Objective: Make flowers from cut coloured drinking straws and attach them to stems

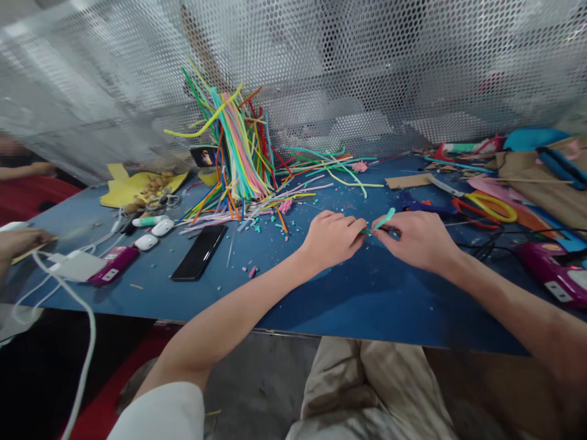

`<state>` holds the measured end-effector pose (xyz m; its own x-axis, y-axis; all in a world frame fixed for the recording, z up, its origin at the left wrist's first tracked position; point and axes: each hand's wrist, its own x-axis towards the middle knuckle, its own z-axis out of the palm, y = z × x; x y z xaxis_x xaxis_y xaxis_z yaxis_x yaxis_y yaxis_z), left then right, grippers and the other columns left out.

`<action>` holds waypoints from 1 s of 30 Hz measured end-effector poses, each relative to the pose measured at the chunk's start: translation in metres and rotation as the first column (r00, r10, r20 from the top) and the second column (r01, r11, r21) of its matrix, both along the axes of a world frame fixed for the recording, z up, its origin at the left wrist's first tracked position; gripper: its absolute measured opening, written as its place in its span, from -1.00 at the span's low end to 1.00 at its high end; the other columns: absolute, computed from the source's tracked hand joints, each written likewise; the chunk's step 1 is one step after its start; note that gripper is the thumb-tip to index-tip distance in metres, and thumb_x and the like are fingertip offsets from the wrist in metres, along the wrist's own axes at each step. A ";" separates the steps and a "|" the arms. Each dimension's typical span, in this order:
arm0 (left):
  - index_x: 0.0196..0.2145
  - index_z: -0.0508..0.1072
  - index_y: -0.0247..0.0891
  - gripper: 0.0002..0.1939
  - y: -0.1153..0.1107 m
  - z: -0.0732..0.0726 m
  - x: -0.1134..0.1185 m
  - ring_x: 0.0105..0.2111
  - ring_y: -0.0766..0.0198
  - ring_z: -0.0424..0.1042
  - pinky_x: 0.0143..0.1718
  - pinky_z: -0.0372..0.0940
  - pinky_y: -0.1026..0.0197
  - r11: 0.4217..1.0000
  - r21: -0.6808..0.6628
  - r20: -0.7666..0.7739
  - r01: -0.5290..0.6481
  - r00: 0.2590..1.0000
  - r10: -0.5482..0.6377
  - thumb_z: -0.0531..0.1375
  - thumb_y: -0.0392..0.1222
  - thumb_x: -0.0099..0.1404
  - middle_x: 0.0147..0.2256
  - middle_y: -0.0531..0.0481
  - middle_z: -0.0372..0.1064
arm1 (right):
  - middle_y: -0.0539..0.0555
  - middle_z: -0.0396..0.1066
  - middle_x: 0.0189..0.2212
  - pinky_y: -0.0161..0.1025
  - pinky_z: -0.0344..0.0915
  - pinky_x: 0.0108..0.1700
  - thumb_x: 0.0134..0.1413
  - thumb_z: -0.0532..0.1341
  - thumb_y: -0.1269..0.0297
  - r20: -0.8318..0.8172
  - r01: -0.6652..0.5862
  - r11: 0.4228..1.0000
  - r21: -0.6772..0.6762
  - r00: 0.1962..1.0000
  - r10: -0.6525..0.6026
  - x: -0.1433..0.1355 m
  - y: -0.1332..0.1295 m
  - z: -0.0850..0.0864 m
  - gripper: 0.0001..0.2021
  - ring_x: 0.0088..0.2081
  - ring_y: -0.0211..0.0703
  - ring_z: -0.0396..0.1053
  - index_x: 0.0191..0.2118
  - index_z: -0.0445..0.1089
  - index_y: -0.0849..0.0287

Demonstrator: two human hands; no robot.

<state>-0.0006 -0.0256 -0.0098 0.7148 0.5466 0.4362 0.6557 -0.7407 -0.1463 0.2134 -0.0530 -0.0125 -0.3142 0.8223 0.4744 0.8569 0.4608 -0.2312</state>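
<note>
Blue table point(367, 305): 2 hands point(330, 238) point(415, 238) pinching 1 teal strip point(386, 217).

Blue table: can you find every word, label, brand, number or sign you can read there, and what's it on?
None can be read.
White-and-green tube on the left: any print is too small.
Purple power strip on the right: markings too blurred.
Smartphone: dark screen, no readable text.
Teal strip in the right hand: no writing visible.

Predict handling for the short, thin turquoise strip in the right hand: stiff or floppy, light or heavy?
The short, thin turquoise strip probably holds its shape: its free end juts up unsupported from the right hand. Likely very light, being narrow and small beside that hand.
</note>
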 end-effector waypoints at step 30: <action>-0.14 0.58 -0.06 -0.75 0.003 0.001 -0.001 -0.18 0.24 0.54 -0.29 0.22 0.26 0.905 -0.422 0.201 0.045 0.979 0.045 0.09 -0.08 0.43 -0.18 0.09 0.59 | 0.03 0.60 -0.33 -0.20 0.21 -0.26 0.30 0.17 0.15 0.152 -0.105 0.990 0.089 0.984 0.091 0.008 0.007 -0.002 -0.78 -0.31 -0.11 0.49 -0.18 0.57 0.02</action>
